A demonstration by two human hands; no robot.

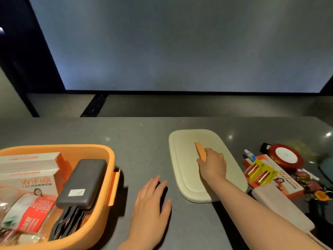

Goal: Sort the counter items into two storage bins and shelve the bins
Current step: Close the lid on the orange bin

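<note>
An orange bin (100, 148) stands at the left of the grey counter (140, 134), holding a dark power bank (82, 181), white and orange WiFi boxes (30, 163), black cables and tape. A cream lid (187, 141) lies flat in the middle of the counter, with an orange handle (199, 149) on top. My right hand (213, 164) grips that handle. My left hand (151, 201) rests flat on the counter between the bin and the lid, fingers straight.
At the right lie AA batteries (259, 172) in a yellow pack, a small glue tube (249, 155), a red tape roll (286, 156), another WiFi box (288, 183), a pale flat case (281, 208) and keys (319, 193). A grey wall rises behind the counter.
</note>
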